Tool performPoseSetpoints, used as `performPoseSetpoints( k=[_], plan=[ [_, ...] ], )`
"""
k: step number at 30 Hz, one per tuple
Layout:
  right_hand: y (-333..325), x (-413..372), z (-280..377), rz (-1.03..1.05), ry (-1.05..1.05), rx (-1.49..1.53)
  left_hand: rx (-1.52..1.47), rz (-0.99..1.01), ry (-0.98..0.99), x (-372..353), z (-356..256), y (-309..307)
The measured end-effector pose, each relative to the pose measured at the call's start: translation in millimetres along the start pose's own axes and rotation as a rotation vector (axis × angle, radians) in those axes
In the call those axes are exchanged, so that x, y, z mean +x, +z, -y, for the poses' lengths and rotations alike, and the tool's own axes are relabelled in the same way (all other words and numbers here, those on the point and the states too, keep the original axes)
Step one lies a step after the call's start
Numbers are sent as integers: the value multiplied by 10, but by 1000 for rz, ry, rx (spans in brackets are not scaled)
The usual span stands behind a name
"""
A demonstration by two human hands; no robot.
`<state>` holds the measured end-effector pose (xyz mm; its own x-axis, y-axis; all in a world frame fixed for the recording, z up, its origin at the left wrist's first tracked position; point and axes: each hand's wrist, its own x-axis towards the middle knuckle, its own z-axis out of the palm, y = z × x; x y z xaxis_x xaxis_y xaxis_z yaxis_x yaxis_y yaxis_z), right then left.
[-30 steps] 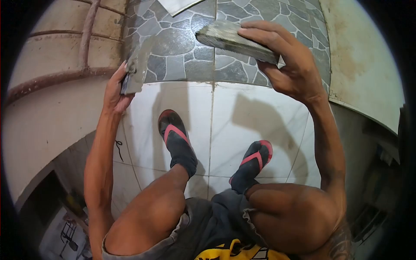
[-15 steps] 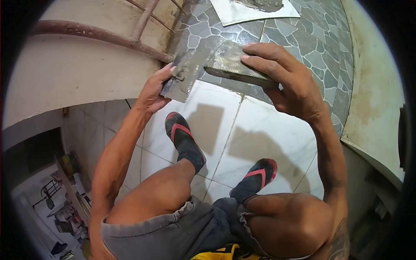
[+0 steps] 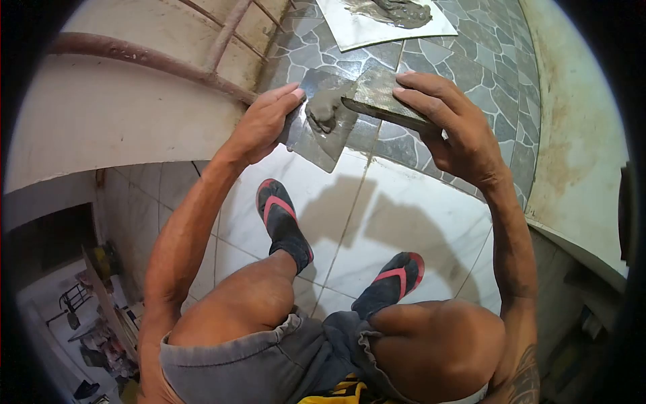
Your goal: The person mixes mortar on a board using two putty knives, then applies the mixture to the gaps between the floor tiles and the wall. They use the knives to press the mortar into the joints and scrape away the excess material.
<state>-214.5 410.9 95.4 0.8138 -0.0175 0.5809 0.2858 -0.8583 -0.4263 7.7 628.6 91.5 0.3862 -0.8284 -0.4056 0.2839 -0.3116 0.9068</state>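
Note:
My left hand (image 3: 264,126) grips a thin, flat metal plate (image 3: 317,149) by its left edge, thumb on top. A lump of wet grey mortar (image 3: 325,111) sits on the plate, with a smear spread around it. My right hand (image 3: 452,124) is closed around a thick rectangular block (image 3: 377,89), its pale top streaked with mortar and its near side dark. The block's left corner overlaps the plate's right edge in this view, close by the mortar lump. Both pieces are held up above the floor.
Ahead, a white board (image 3: 404,37) bearing more mortar lies on grey stone-pattern tiles (image 3: 464,71). White tiles (image 3: 417,209) lie under my sandalled feet. Pinkish pipes (image 3: 141,59) run along the left wall, a low wall (image 3: 572,121) curves at right, and clutter (image 3: 101,337) stands lower left.
My left hand has moved right and tilted the plate, showing more of its mortar-covered face. The block in my right hand has shifted slightly right and down.

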Motion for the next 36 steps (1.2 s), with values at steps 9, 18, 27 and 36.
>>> performPoseSetpoints(
  k=[9,18,27,36],
  plan=[
    [-60,153,71,6,-46,49,3,-37,29,-126,-110,49],
    [-77,153,234,29,-180,-117,-163,-65,53,-64,-15,54],
    [169,299,413,184,-200,-264,-78,-15,27,-34,71,-228],
    [95,46,142,340,588,214,-129,-128,15,-10,179,-878]
  ],
)
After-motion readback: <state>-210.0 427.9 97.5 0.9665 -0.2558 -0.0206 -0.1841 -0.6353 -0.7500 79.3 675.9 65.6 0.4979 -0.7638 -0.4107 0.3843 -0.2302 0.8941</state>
